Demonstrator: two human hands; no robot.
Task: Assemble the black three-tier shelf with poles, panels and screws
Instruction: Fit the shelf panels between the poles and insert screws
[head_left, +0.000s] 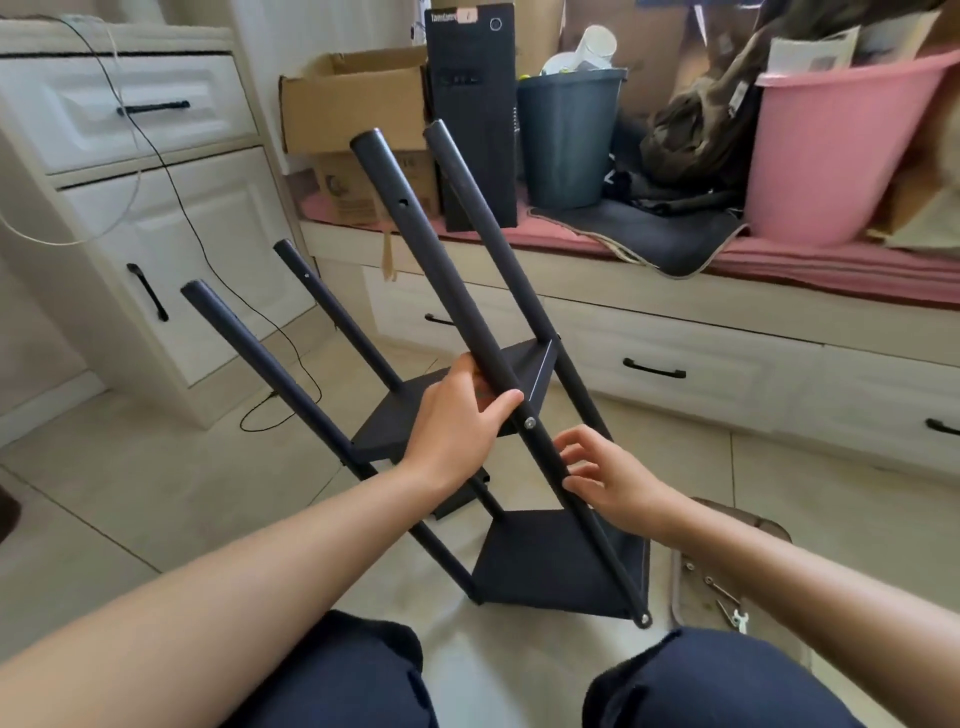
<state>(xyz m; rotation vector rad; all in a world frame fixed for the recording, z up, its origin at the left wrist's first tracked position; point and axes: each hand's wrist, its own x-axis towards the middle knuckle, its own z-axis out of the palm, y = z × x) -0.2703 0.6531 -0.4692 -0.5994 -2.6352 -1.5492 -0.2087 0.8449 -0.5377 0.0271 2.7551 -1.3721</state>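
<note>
Left hand gripping nearest pole of tilted shelf on floor between knees, right hand loose-fingered, fingertips touching same pole below screw, panels fitted.

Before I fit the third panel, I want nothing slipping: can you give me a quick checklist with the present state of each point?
1. Left hand grips the near black metal pole: ok.
2. Right hand steadies that pole: not ok, its fingers only touch it.
3. Silver screw seated at the middle black panel: ok.
4. Screw at the lower black panel corner: ok.
5. Upper pole hole free for the third panel: ok, empty.
6. Spare screws and small wrench within reach at the right: ok; their number, cannot tell.
</note>
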